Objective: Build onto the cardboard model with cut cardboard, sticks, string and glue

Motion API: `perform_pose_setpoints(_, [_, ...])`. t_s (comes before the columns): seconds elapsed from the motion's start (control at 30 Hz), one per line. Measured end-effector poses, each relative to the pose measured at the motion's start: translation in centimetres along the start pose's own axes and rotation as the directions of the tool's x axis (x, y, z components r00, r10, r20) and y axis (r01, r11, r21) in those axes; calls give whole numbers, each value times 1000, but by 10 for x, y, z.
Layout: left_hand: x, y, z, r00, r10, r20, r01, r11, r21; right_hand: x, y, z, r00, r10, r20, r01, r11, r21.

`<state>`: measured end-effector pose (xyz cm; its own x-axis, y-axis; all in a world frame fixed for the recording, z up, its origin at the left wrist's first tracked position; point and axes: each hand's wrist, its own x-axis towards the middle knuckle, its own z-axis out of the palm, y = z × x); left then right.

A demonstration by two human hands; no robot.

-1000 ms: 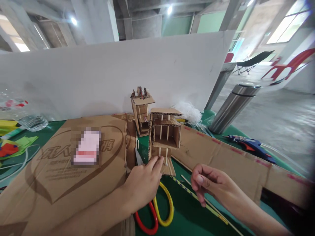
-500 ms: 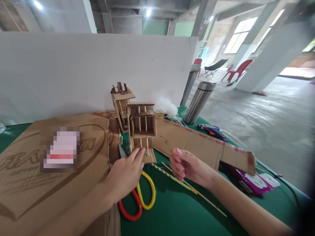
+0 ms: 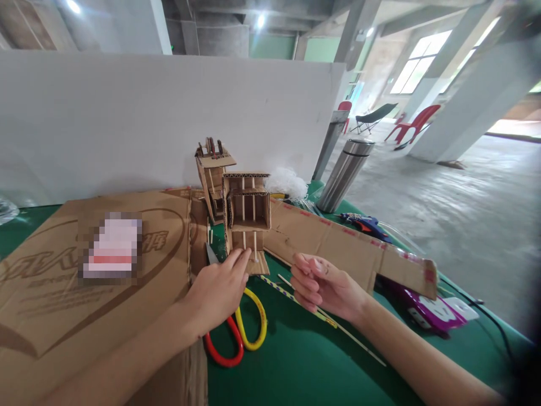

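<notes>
Left hand: the left hand (image 3: 217, 290) lies palm down over the scissors (image 3: 236, 330), fingers loosely spread and holding nothing, with the fingertips (image 3: 244, 258) touching the base of the model (image 3: 246, 223).
Right hand: the right hand (image 3: 319, 285) is curled into a loose fist just right of the model, apart from it; whether anything is pinched inside cannot be told.
Model, place: a small cardboard tower stands upright on the green table (image 3: 304, 361), just ahead of both hands, between two flattened sheets of cardboard (image 3: 97, 265).
Model, build: corrugated floors are stacked on thin wooden sticks, with a second, taller tower (image 3: 211, 175) close behind it.
Handling: it looks very light, stiff in its panels but frail at the stick joints, and likely to tip or rack under a sideways push.
Where to hold: the bottom plate or the side walls seem safest, not the sticks.
Under the hands: red and yellow scissor loops show below the left palm; a striped straw (image 3: 296, 301) and a bare skewer (image 3: 359, 347) run under the right hand.
Farther out: a steel flask (image 3: 344, 175), a blue glue gun (image 3: 366, 224) and a white partition (image 3: 147, 113) at the back.
</notes>
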<state>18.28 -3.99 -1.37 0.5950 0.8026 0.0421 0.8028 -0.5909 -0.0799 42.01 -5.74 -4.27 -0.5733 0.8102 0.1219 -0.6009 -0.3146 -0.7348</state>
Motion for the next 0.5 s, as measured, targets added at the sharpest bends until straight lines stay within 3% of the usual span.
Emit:
perform_pose_setpoints(0.23, [-2, 0, -1, 1000, -1, 8, 1, 1000, 6, 1, 3, 4, 997, -23, 78, 22, 1000, 22])
perform_pose_setpoints(0.5, [0, 0, 1, 1000, 17, -19, -17, 1000, 25, -2, 4, 3, 997, 11, 73, -9, 1000, -19])
